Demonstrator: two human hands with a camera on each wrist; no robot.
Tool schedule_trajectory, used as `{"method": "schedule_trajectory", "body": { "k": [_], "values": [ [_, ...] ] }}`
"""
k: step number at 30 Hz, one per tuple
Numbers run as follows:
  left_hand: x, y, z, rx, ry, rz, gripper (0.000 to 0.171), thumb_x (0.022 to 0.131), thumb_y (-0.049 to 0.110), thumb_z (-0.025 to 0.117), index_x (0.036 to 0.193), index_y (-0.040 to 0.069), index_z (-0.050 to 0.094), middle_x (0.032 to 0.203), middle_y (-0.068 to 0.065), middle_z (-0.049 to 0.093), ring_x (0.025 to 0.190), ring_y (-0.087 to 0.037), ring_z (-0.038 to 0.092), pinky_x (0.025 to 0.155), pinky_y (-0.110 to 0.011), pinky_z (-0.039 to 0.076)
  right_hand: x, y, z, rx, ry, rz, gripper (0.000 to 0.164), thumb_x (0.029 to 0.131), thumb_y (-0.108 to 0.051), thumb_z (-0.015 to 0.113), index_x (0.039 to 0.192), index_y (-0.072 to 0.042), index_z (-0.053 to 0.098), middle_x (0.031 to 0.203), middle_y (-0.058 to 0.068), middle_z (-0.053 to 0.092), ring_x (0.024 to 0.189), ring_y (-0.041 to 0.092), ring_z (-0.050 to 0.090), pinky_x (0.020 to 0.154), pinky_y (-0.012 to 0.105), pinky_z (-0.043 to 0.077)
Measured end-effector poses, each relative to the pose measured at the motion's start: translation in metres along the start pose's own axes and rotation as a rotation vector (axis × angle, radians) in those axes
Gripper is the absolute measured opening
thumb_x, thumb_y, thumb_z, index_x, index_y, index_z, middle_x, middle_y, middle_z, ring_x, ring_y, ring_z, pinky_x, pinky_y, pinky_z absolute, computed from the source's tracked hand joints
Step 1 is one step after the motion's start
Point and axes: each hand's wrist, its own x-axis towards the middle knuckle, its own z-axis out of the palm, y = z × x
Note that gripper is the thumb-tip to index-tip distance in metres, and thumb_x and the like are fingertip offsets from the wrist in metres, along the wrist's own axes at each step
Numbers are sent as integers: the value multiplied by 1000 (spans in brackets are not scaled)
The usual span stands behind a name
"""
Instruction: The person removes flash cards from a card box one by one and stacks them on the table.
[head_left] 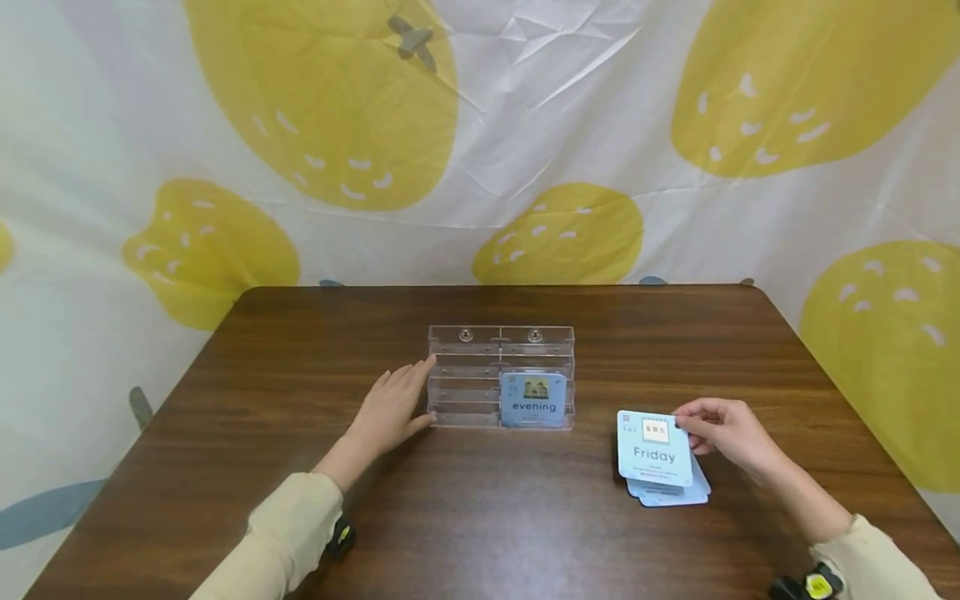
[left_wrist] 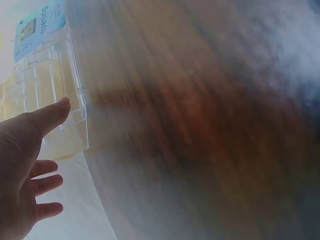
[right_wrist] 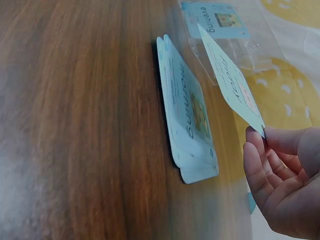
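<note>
A clear plastic rack (head_left: 463,385) with tiered pockets in two columns stands mid-table. A blue "evening" card (head_left: 533,400) sits in its lower right pocket. My left hand (head_left: 390,408) rests against the rack's left side, fingers extended; the left wrist view shows its thumb over the rack edge. By its top right corner, my right hand (head_left: 723,429) pinches a "Friday" card (head_left: 654,450) between thumb and fingers. That card is tilted above a small stack of cards (head_left: 693,492). In the right wrist view the stack's top card (right_wrist: 187,100) reads "morning".
The brown wooden table (head_left: 480,517) has rounded far corners. Behind it hangs a white curtain (head_left: 360,250) printed with large yellow fruit. Black bands with yellow-marked devices (head_left: 819,585) are worn at both wrists.
</note>
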Motion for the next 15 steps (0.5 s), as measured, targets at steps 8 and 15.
{"method": "schedule_trajectory", "body": {
  "k": [8, 15],
  "values": [
    [0, 1, 0, 1, 4, -4, 87, 77, 35, 70, 143, 6, 22, 135, -19, 43, 123, -34, 41, 102, -52, 30, -3, 11, -6, -11, -61, 27, 31, 89, -11, 57, 105, 16, 56, 77, 8, 63, 62, 13, 57, 57, 30, 53],
    [0, 0, 1, 6, 3, -6, 86, 78, 36, 70, 143, 7, 22, 135, -19, 43, 123, -34, 41, 101, -52, 31, -2, 17, -7, -1, -75, 27, 31, 88, -9, 58, 104, 17, 56, 77, 8, 63, 61, 11, 57, 57, 29, 54]
  ]
}}
